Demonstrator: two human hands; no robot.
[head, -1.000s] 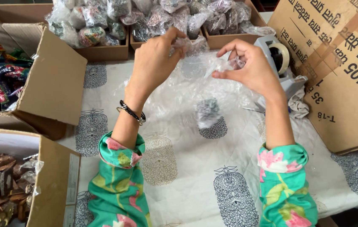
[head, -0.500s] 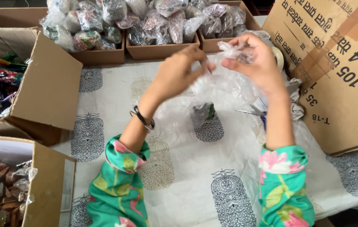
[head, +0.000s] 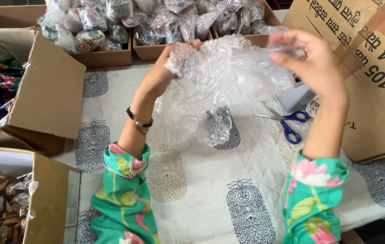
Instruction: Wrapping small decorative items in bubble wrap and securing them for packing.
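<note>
Both hands are raised above the table [head: 192,199], which is covered by a white cloth printed with grey block motifs. The left hand [head: 167,68] is clenched on one upper edge of a sheet of clear bubble wrap [head: 228,72], bunching it in its grip, while the right hand [head: 312,61] pinches the opposite edge between thumb and fingertips, so the sheet is stretched between them and sags down toward the cloth. A small dark, patterned object [head: 218,124] hangs low inside the wrap, just above or touching the table; which of the two cannot be told. The left wrist wears a dark beaded bracelet [head: 138,121], and both arms are in green floral sleeves. To the right of the wrap, blue-handled scissors [head: 289,124] lie on the cloth, near a large cardboard carton [head: 373,90] standing at the right edge. Behind the hands, shallow cardboard trays [head: 106,56] hold many small items already bundled in clear wrap. At the left, an open box [head: 43,90] holds colourful fabric pieces, and another box [head: 52,199] at lower left holds brown and metallic objects.
</note>
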